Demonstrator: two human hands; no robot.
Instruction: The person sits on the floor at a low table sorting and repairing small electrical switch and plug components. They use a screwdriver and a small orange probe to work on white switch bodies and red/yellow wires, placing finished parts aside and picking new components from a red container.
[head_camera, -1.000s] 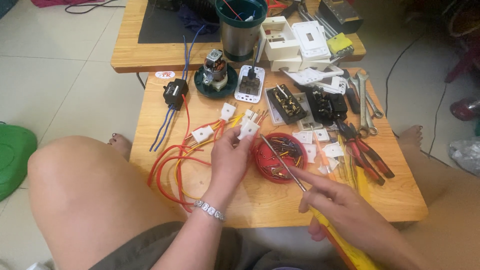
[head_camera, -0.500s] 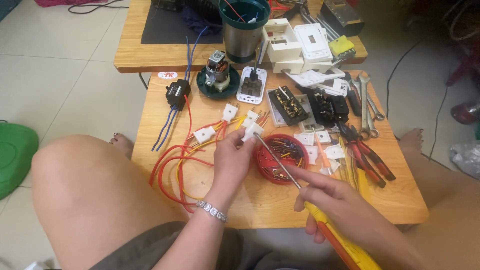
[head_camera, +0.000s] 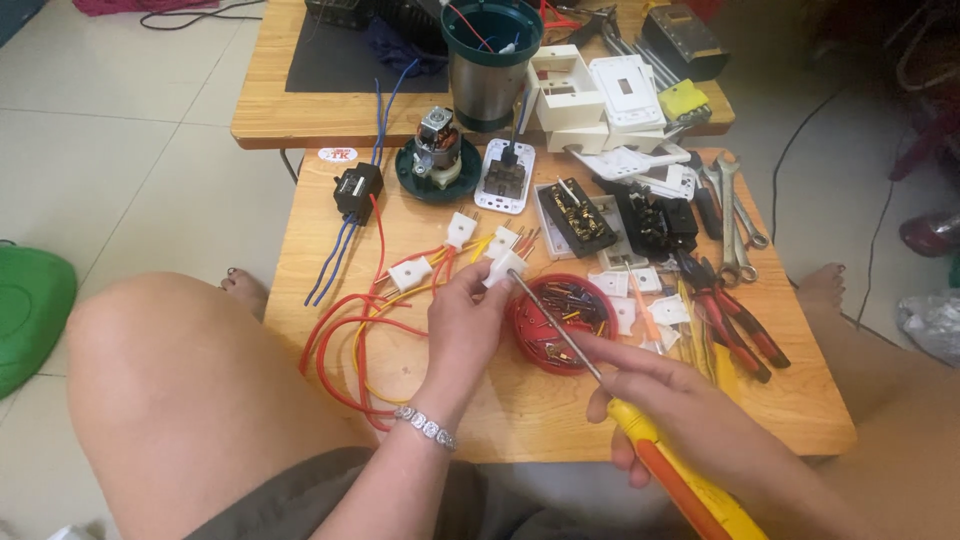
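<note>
white connector (head_camera: 505, 268) pinched in left hand (head_camera: 465, 325); right hand (head_camera: 680, 420) grips yellow screwdriver (head_camera: 640, 425) against it.

We see a low wooden table (head_camera: 520, 420), red and yellow wires (head_camera: 345, 345), red dish (head_camera: 530, 345), pliers (head_camera: 735, 325), spanners (head_camera: 735, 215), perhaps switch parts (head_camera: 575, 215).

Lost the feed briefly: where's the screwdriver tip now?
Head view, table centre: the screwdriver in the right hand tips against the white connector in the left hand.
</note>
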